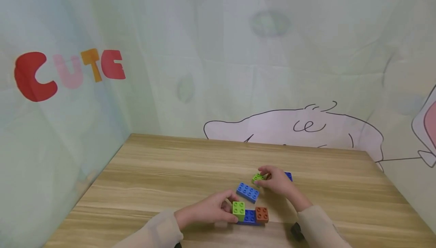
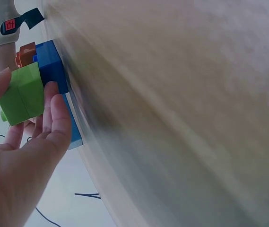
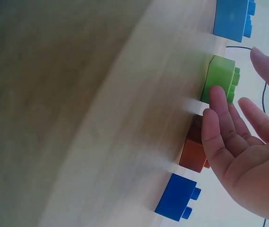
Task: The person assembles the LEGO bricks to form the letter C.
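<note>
My left hand (image 1: 214, 208) grips a lime green toy building brick (image 1: 239, 211) between thumb and fingers. A seam shows across this green part in the left wrist view. It sits at the left end of a dark blue brick base (image 1: 250, 216), with an orange-brown brick (image 1: 262, 214) at the right end. My right hand (image 1: 278, 181) is around a loose small green brick (image 3: 221, 75), thumb and fingers spread apart. Its fingers overlap that brick in the right wrist view; whether they touch it I cannot tell.
A lighter blue long brick (image 1: 248, 192) lies between the hands. Past the right hand are another orange-brown brick (image 3: 191, 151), nearly hidden in the head view, and a dark blue brick (image 1: 288, 176). The wooden table (image 1: 163, 172) meets a printed curtain (image 1: 163, 89) at its back.
</note>
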The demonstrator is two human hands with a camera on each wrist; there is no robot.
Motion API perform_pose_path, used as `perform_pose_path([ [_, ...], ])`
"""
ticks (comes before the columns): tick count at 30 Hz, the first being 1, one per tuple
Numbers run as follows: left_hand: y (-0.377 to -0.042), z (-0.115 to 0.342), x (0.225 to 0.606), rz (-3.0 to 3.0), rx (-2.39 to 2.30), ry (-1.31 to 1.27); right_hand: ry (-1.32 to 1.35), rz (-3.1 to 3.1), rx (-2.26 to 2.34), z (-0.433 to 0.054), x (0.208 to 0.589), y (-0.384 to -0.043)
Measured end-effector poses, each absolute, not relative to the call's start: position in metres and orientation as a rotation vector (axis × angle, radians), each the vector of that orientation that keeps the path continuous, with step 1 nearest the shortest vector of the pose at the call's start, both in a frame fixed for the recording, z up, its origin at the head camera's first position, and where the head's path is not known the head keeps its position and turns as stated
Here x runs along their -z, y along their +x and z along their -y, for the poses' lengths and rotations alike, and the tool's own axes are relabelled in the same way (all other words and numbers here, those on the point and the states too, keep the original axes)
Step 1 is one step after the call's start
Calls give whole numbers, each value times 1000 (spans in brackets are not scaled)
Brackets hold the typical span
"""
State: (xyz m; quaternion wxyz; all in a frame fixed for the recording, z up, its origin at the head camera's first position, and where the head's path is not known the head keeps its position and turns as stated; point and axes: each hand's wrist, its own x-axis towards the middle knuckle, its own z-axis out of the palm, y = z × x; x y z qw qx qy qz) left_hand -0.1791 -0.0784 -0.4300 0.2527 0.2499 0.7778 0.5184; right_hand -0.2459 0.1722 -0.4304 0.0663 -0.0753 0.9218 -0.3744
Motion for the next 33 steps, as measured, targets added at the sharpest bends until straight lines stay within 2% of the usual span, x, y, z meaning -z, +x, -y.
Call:
perform_pose_path([
  [33, -180, 79, 429, -2085, -1394, 664, -259, -2822, 993, -171, 427, -242],
])
